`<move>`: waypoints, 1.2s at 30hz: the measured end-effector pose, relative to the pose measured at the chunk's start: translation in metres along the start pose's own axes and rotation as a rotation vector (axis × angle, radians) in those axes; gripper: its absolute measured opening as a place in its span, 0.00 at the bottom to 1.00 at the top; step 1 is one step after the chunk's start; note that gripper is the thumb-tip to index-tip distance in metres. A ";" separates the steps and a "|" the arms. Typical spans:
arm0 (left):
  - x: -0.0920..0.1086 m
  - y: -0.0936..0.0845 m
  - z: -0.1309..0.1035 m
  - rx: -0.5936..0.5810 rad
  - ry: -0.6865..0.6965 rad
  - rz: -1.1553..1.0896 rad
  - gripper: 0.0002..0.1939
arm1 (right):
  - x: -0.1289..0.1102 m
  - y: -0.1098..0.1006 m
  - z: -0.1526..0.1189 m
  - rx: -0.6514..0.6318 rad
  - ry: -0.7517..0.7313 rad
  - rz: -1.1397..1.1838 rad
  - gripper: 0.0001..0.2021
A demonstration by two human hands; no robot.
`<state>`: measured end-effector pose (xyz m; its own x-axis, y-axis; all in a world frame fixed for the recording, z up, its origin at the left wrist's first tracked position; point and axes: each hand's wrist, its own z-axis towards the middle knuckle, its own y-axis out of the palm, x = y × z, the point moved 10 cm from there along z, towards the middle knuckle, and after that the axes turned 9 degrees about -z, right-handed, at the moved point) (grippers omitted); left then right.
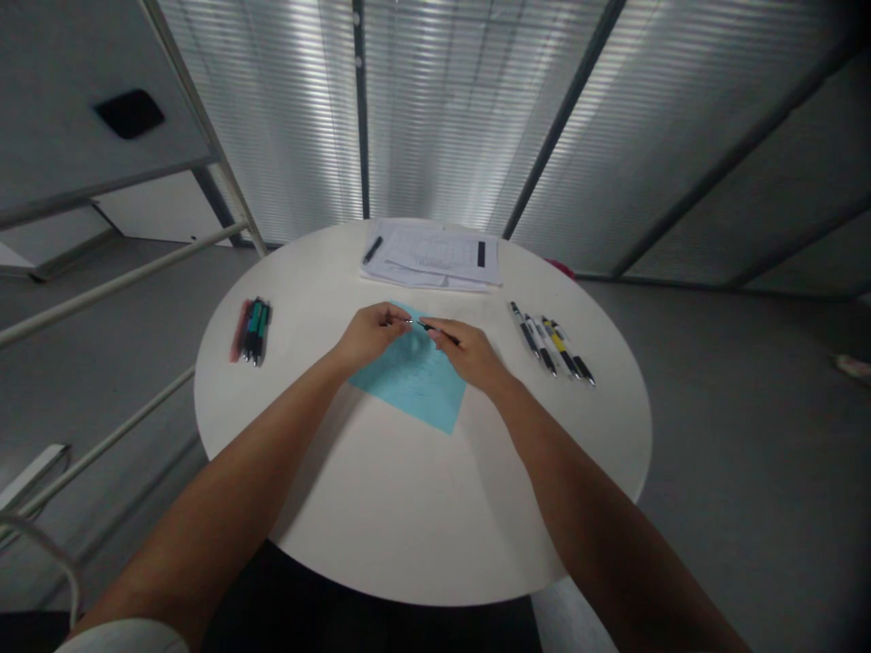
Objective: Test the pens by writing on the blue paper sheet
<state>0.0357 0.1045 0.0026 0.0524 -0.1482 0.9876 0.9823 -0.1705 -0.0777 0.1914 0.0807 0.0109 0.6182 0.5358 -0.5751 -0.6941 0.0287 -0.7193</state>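
Above a light blue sheet of paper [415, 376], both hands meet with their fingertips close together. My left hand [369, 336] pinches a small silvery pen part [409, 320] that points to the right; most of it is hidden by the fingers. My right hand [469, 349] is closed on a dark pen [442, 334], its thin end facing the left hand. A narrow gap seems to separate the two parts. The blue sheet lies at an angle on the white round table [408, 517], partly under the hands.
Several pens [551, 343] lie side by side at the right, and green-and-black pens [256, 328] with a reddish item [239, 331] at the left. Behind the hands is a paper stack [435, 258] with a black pen [372, 249] on it. A pale metal rail [129, 279] runs left of the table.
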 end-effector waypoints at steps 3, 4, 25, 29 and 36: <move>-0.001 0.007 -0.002 -0.045 -0.044 -0.067 0.13 | -0.002 0.002 0.000 -0.019 -0.022 -0.010 0.18; -0.001 0.010 -0.003 -0.064 -0.053 -0.081 0.13 | -0.002 0.002 0.000 -0.024 -0.026 -0.010 0.18; 0.005 0.018 -0.006 -0.142 -0.004 -0.052 0.09 | -0.002 0.005 -0.002 -0.046 -0.013 -0.009 0.17; 0.005 0.019 -0.006 -0.151 0.042 -0.001 0.09 | -0.003 0.004 -0.001 -0.046 -0.012 -0.016 0.16; 0.006 0.017 -0.006 -0.136 0.124 0.187 0.10 | -0.004 0.005 -0.002 -0.067 -0.009 -0.033 0.16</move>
<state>0.0511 0.0948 0.0064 0.2004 -0.3062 0.9307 0.9238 -0.2573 -0.2835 0.1859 0.0771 0.0089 0.6367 0.5433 -0.5472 -0.6470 -0.0097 -0.7624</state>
